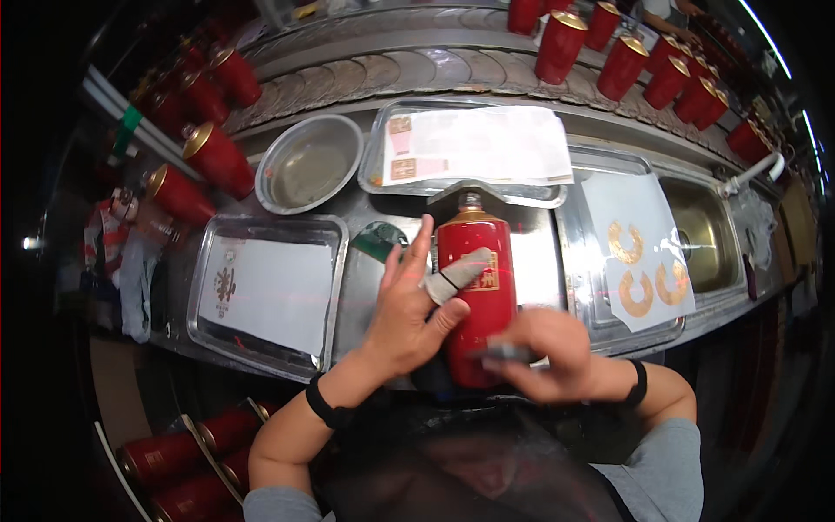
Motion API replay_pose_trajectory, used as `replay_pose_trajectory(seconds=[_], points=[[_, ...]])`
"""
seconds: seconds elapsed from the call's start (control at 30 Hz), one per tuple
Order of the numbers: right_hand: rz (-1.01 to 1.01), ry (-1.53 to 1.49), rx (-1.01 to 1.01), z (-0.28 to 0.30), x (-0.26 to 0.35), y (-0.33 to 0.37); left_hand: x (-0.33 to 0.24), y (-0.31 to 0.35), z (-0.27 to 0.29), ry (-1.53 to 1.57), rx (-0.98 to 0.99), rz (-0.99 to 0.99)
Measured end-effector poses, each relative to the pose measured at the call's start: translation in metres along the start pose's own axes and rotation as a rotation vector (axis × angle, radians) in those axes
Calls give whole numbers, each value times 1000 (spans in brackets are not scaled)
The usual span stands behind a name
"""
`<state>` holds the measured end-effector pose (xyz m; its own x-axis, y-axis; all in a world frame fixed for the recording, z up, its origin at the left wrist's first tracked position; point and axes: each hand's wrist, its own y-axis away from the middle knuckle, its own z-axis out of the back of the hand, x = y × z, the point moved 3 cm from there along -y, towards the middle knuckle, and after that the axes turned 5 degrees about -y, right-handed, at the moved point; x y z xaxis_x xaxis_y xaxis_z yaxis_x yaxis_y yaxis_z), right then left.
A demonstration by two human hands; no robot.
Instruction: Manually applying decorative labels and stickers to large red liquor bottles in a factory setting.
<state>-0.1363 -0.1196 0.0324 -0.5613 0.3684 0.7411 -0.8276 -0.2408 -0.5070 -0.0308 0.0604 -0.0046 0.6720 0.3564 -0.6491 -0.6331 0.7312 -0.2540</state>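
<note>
A red bottle with a gold collar and gold characters lies on the work surface, its neck pointing away from me. My left hand rests on its left side with the fingers spread. A beige sleeve covers the left index finger, which presses across the bottle's front. Over the lower end of the bottle, my right hand is closed around a small dark flat tool. Motion blur hides the tool's exact kind and whether it touches the bottle.
Left stands a metal tray with a printed sheet; behind it is a round basin. A tray of transfer sheets lies ahead. At right, a sheet with gold C-shapes lies beside a sink. More red bottles line the conveyor.
</note>
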Motion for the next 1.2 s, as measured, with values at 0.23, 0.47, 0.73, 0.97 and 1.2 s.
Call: replay_pose_trajectory(seconds=[0.23,0.47,0.73,0.97,1.2], points=[[-129,239,-479,24,-69,-29,-2,-10,4,155,-112,45],[157,255,-317,26,-17,-37,-10,3,2,205,-232,83],[387,205,-80,-5,18,3,-2,-1,24,563,-370,370],[-7,-249,3,10,18,24,-7,-41,24,148,-348,29],[-899,-497,-618,42,-44,76,3,-56,4,131,-220,102]])
